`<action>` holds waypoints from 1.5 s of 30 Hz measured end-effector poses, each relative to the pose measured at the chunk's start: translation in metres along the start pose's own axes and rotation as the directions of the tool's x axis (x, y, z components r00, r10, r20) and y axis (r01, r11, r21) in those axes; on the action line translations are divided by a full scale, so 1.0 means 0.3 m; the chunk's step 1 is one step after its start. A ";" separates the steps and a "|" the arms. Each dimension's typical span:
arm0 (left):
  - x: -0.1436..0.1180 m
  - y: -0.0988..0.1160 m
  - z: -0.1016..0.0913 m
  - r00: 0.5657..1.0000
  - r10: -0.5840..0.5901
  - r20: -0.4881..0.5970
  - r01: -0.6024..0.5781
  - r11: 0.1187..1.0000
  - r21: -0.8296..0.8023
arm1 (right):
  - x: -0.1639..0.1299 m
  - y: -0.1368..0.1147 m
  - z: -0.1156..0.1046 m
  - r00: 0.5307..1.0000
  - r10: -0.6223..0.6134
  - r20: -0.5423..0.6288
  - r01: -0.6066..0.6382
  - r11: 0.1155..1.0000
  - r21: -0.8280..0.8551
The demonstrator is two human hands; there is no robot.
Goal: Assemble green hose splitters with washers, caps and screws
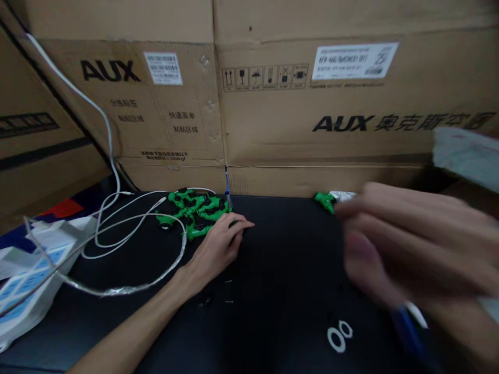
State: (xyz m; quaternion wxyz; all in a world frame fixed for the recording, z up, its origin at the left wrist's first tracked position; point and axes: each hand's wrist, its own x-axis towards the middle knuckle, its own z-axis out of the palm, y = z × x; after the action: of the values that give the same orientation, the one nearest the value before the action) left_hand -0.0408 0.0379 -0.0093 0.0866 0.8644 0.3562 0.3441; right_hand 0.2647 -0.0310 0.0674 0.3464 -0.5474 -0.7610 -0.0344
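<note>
My left hand (224, 241) rests on the black tabletop (280, 270), at the right edge of a pile of green plastic parts with black bits (195, 208). Its thumb sticks out to the right, apart from the bent fingers, and I see nothing held in it. Raised at the right, close to the camera, my right hand (413, 244) is smeared by motion; whether its fingers hold anything does not show. Below it appears a blurred blue-and-white object (409, 330), partly covered by the hand. Another green part (325, 201) lies at the back, left of the right hand's fingertips.
Two white rings (336, 339) lie front right. Small screws (228, 302) and a dark piece (205, 300) sit near my left forearm. White cables (128, 291) loop beside a power strip (35, 285) at left. Cardboard boxes (268, 130) wall the back; a translucent bag (468, 156) is at right.
</note>
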 end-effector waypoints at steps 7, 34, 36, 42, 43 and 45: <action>-0.013 0.011 0.009 0.991 0.063 0.116 -0.049 0.991 -0.122 | 0.253 0.245 0.154 0.864 0.451 0.222 -0.259 0.778 -0.572; -0.003 0.016 0.007 0.996 0.076 0.055 -0.068 0.989 -0.129 | -0.137 -0.034 0.141 0.878 -0.105 0.467 -0.019 0.967 0.254; 0.002 0.022 0.002 0.998 0.044 0.050 -0.035 0.984 -0.174 | -0.159 -0.031 0.110 0.901 -0.051 0.430 -0.052 0.973 0.224; 0.033 0.048 -0.059 0.987 -0.131 0.095 0.149 0.966 -0.213 | -0.180 -0.107 0.126 0.908 -0.138 0.395 0.040 0.968 0.246; 0.030 0.062 -0.080 0.980 -0.162 0.113 0.183 0.962 -0.204 | -0.180 -0.126 0.141 0.903 -0.163 0.397 0.058 0.963 0.262; 0.004 0.101 -0.126 0.967 -0.192 0.168 0.222 0.958 -0.180 | -0.180 -0.154 0.172 0.893 -0.187 0.410 0.075 0.959 0.275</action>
State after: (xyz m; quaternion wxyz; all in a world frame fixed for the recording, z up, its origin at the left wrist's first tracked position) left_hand -0.0482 0.0130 0.0315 0.2339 0.8328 0.4014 0.3011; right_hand 0.2084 -0.0708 0.0129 0.2328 -0.4398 -0.8523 0.1611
